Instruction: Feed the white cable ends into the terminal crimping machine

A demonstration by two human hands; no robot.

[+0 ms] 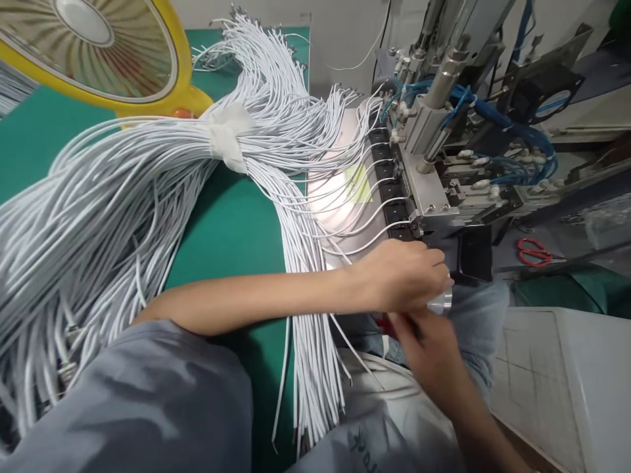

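Note:
My left hand (pixel 407 272) is curled closed beside the near end of the clamp row on a pneumatic machine (pixel 428 164). What its fingers hold is hidden. Just beneath it, my right hand (pixel 431 345) is slightly blurred, with its fingers drawn together and partly covered by the left hand; I cannot make out what is in them. A shiny metal cylinder (pixel 442 299) shows beside the left knuckles. Several white cables (pixel 367 246) run into the black clamp blocks (pixel 394 190). My left forearm crosses over a hanging bunch of white cables (pixel 315 368).
A thick bundle of white cables (pixel 123 164), tied with a white wrap (pixel 229 138), lies across the green mat (pixel 231 230). A yellow fan (pixel 190 85) stands at upper left. Red-handled scissors (pixel 534 252) and a white surface (pixel 591 374) are at right.

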